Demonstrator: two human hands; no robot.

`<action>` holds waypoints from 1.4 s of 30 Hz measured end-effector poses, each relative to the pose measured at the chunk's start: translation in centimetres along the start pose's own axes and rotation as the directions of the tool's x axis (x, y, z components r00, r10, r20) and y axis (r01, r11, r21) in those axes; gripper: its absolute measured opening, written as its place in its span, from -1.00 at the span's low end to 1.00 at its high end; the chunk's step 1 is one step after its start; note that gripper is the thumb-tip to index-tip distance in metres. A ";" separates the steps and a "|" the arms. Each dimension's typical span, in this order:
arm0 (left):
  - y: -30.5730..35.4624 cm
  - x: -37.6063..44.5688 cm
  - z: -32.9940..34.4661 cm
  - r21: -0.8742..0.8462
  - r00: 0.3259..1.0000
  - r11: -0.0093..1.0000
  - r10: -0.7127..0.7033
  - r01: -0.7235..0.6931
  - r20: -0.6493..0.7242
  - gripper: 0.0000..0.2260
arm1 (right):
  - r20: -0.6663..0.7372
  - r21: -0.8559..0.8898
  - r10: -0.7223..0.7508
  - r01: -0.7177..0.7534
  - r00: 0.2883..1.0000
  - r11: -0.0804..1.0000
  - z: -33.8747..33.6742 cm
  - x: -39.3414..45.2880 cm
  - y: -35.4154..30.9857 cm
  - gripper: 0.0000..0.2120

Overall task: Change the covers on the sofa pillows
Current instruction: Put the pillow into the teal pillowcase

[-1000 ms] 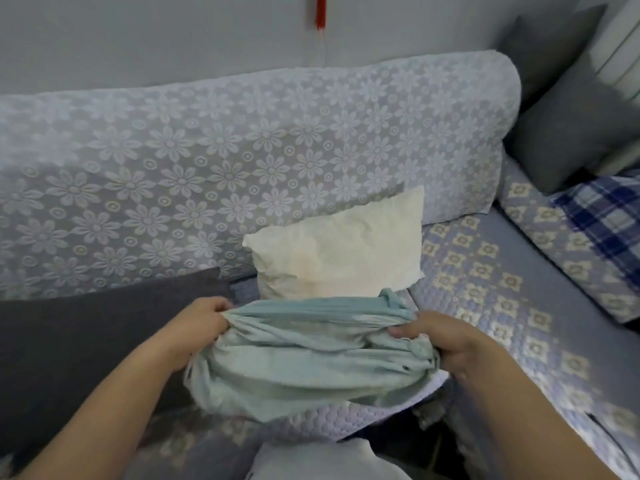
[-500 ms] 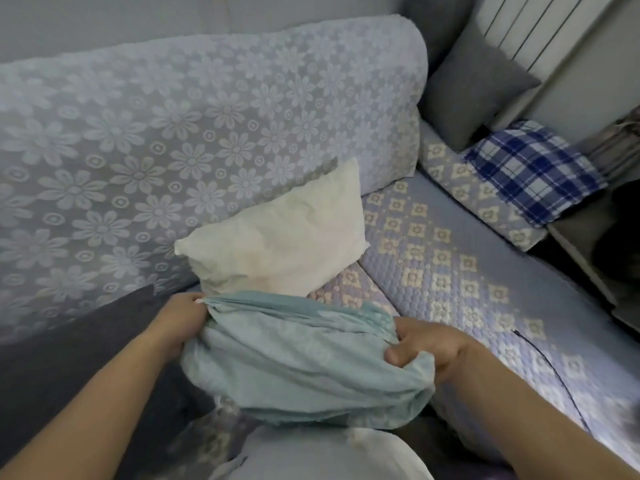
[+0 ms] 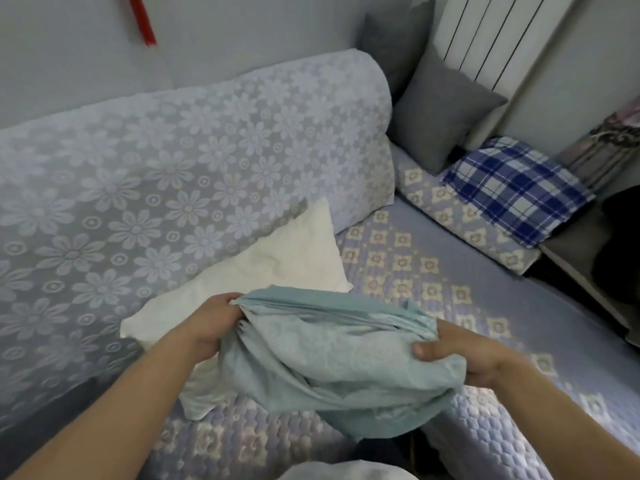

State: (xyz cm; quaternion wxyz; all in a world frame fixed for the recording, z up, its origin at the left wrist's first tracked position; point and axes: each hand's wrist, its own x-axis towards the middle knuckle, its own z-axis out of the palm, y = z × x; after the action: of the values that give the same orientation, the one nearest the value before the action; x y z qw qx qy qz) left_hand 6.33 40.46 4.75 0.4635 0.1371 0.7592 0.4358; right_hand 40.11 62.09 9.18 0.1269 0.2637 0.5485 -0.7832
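Left hand (image 3: pixel 211 323) and right hand (image 3: pixel 460 355) grip bunched teal cover (image 3: pixel 329 362) — bare white pillow (image 3: pixel 277 268) behind, seemingly untouched

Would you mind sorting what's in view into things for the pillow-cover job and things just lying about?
For the job:
teal cover, gripped by left hand and right hand
bare white pillow

Lying about:
grey cushion
plaid pillow
sofa
radiator
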 end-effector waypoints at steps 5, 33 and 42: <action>6.4 8.1 10.5 -0.091 0.982 0.982 -0.157 0.167 0.106 -0.78 | -0.385 -0.049 -0.044 0.027 0.922 0.998 -12.6 2.1 -5.1 -0.61; -4.9 43.0 36.9 0.775 0.721 -0.026 0.348 -0.632 0.600 -0.75 | -0.449 -0.887 -0.356 -0.363 0.820 0.285 -49.3 25.0 16.8 -0.43; 1.6 40.6 36.8 0.814 0.840 0.345 0.459 -0.468 0.289 -0.65 | -0.372 -0.692 -0.202 -0.125 0.906 0.711 -37.8 33.8 10.5 -0.48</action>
State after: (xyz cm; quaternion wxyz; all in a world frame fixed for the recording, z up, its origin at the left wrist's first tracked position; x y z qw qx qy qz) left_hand 14.67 85.96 -24.69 0.1921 0.5597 0.7986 0.1099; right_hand 27.58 96.35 -27.60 0.0793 0.3462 0.8235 -0.4424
